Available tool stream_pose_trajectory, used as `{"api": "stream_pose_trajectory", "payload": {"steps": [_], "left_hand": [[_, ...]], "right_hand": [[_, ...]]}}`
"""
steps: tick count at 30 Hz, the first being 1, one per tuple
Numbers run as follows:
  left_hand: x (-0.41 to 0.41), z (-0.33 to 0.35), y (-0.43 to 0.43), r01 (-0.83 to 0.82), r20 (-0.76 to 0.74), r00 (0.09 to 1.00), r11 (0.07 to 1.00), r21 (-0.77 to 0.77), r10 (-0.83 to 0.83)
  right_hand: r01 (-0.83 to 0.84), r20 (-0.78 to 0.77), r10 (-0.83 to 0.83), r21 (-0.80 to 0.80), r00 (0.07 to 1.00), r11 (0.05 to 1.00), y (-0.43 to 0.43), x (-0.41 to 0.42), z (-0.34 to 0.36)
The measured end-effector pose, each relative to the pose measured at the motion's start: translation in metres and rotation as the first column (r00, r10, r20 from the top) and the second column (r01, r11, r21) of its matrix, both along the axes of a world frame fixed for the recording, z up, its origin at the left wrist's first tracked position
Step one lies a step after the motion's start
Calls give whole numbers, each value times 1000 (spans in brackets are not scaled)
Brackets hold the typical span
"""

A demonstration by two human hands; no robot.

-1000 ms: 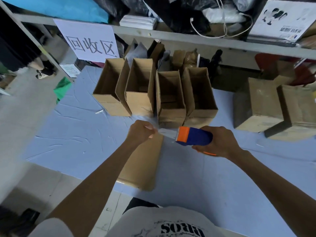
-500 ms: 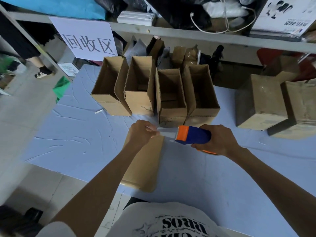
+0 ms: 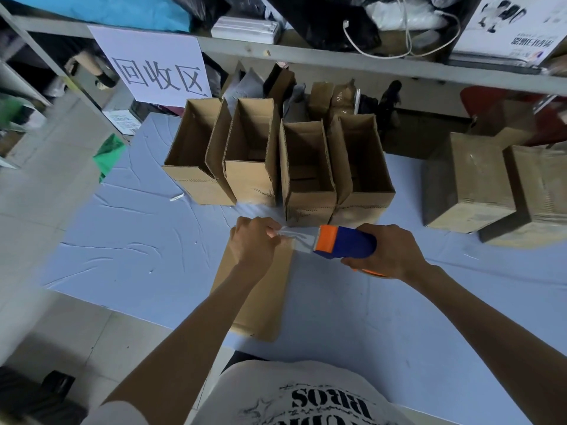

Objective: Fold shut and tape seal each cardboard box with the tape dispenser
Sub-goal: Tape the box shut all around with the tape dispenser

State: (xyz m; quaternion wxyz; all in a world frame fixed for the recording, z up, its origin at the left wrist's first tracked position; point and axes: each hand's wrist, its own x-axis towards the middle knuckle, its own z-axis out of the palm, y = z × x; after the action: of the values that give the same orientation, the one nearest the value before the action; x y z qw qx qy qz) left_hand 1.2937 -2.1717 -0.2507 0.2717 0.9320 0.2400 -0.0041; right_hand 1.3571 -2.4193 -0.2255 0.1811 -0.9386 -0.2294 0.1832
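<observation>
Head view: two hands stretch tape (image 3: 299, 239) over a cardboard box (image 3: 260, 302) on a blue-covered table (image 3: 138, 256).
Nearest is a white printed shirt (image 3: 306, 400), with pale floor tiles (image 3: 46, 194) to the left of the wrinkled table. The cardboard box lies lengthwise, its near end at the table's near edge. Above its far end the left hand (image 3: 253, 240) pinches the free end of the tape with curled fingers, and the right hand (image 3: 389, 253) grasps the blue and orange tape dispenser (image 3: 346, 246) just beside the box's right edge, so the strip runs between them. Just behind the hands four open boxes (image 3: 306, 176) stand upright in a row, touching. Two closed boxes (image 3: 466, 182) sit further right. Behind is a grey shelf (image 3: 337, 59) crowded with bags and a cable, and a white sign (image 3: 156, 69) hangs from it.
</observation>
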Motion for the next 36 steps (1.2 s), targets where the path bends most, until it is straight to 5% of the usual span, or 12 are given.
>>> {"api": "stream_pose_trajectory", "payload": {"steps": [9, 17, 21, 25, 28, 36], "left_hand": [[-8, 4, -11, -42, 18, 999, 997, 71, 40], [-8, -12, 15, -150, -98, 986, 981, -126, 138], [-11, -3, -4, -102, -161, 980, 989, 103, 117], [-25, -4, -32, 60, -391, 920, 985, 159, 7], [-28, -1, -28, 63, -358, 933, 977, 205, 15], [-30, 14, 2, 28, -183, 981, 981, -191, -64]], "right_hand": [[-9, 9, 9, -27, 1000, 1000, 1, 0, 2], [-18, 17, 19, -36, 1000, 999, 4, -2, 2], [-26, 0, 26, -54, 1000, 998, 8, -2, 2], [-33, -26, 31, -57, 999, 998, 10, -5, 3], [-31, -51, 29, -31, 998, 999, 7, -9, 7], [-28, -1, 28, 14, 1000, 999, 22, -16, 38]]}}
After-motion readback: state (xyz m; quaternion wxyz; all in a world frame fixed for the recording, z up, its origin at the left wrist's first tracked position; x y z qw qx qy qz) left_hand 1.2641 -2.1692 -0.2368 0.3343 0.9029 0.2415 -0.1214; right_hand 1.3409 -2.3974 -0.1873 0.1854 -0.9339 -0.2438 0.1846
